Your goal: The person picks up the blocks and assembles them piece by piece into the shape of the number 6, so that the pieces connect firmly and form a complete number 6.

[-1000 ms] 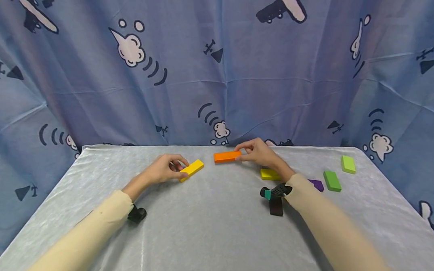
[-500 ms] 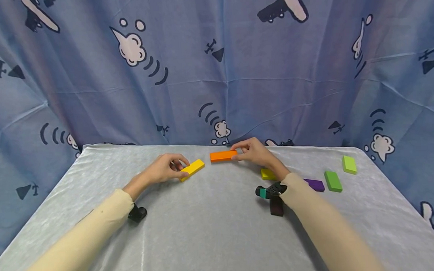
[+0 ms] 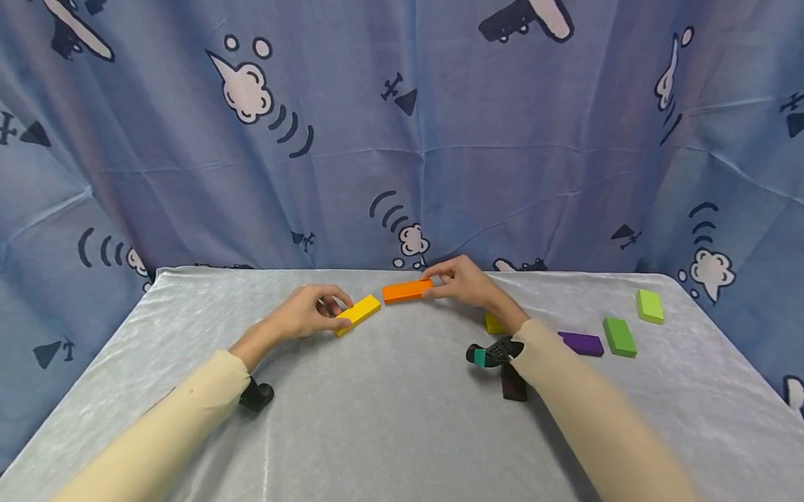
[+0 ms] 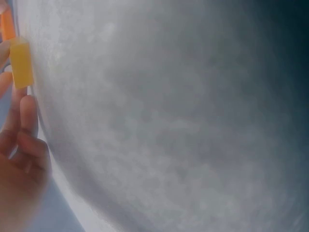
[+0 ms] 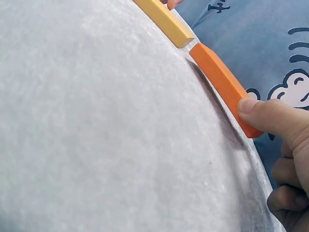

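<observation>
My left hand (image 3: 302,313) pinches a yellow block (image 3: 361,313) by its left end, between thumb and fingers. My right hand (image 3: 465,284) grips an orange block (image 3: 406,292) by its right end. Both blocks are between my hands, facing ends just beside each other, a narrow gap separating them. Close to my right wrist, a second yellow block (image 3: 494,324) is partly hidden; a dark brown block (image 3: 513,385) sits nearer my body. Farther right of that grip I record a purple block (image 3: 583,344), a green block (image 3: 619,336) and a light green block (image 3: 650,305). Beyond both hands hangs a blue printed curtain (image 3: 345,186).
</observation>
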Demonstrator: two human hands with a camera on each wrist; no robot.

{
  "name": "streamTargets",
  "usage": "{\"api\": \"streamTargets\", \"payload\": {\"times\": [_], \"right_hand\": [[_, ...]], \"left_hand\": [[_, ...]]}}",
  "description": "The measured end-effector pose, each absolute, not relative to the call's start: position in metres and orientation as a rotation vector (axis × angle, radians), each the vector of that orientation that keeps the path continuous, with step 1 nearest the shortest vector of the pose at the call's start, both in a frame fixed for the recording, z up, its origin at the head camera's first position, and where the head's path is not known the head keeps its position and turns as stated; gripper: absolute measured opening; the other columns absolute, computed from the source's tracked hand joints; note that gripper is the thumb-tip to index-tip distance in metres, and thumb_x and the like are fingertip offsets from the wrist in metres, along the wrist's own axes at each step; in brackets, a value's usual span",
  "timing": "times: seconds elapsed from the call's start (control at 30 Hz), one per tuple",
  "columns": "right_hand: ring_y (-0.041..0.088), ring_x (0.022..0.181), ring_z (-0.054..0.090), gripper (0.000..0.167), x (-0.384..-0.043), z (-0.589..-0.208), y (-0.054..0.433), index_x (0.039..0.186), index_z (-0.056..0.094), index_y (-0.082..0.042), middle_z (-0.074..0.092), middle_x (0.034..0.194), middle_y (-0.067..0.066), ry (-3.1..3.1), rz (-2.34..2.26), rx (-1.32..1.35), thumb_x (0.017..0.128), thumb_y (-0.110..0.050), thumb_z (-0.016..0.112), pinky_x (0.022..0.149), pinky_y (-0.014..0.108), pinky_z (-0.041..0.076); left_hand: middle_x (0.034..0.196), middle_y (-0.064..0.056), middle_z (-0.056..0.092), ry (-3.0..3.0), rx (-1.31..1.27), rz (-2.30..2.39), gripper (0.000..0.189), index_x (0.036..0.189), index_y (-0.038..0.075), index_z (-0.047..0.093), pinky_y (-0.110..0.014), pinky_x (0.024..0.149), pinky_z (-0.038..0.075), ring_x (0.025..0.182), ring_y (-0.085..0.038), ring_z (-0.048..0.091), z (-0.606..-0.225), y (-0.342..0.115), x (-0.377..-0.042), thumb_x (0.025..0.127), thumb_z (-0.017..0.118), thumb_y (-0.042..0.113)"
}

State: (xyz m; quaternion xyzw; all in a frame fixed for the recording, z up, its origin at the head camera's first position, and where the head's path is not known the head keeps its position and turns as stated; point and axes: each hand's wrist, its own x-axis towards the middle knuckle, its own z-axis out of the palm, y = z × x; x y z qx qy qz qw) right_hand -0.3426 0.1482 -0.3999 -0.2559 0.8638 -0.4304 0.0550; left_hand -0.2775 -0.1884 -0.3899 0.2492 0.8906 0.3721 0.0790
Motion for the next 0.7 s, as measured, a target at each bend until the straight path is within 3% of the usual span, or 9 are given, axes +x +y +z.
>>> {"api": "streamTargets", "payload": {"times": [0.7], "right_hand": [[0.014, 0.052, 0.028, 0.030, -0.343, -0.400, 0.137, 0.110, 0.078, 0.000, 0.030, 0.060, -0.002, 2.569, -1.293, -0.715, 0.082, -0.008, 0.086, 0.051, 0.025, 0.024]], "left_hand": [[0.090, -0.001, 0.069, 2.673, 0.735, 1.103, 0.028, 0.115, 0.010, 0.073, -0.033, 0.073, 0.054, 0.080, -0.018, 0.065, -0.390, -0.187, -0.277, 0.089, 0.082, 0.016]]}}
